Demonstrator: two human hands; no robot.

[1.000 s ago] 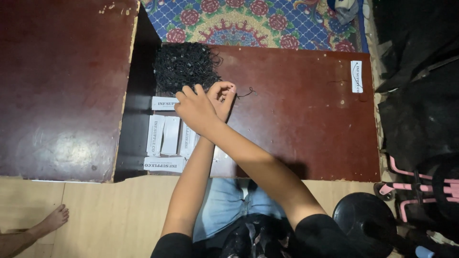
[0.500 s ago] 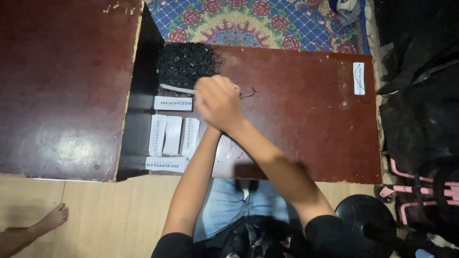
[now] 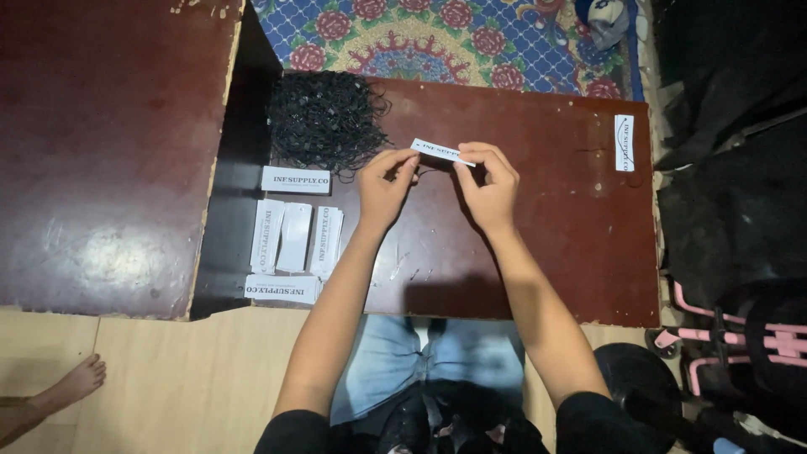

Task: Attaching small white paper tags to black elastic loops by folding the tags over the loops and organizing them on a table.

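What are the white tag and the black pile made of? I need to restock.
The tag, held between both hands' fingers, looks like thin matte card or paper: flat, stiff, printed. The pile looks like tangled black string or elastic loops; the fibre cannot be told.

There is only one view, from the head, looking almost straight down. It is rather far above the dark red table [image 3: 546, 252], with the person's lap at the near edge.
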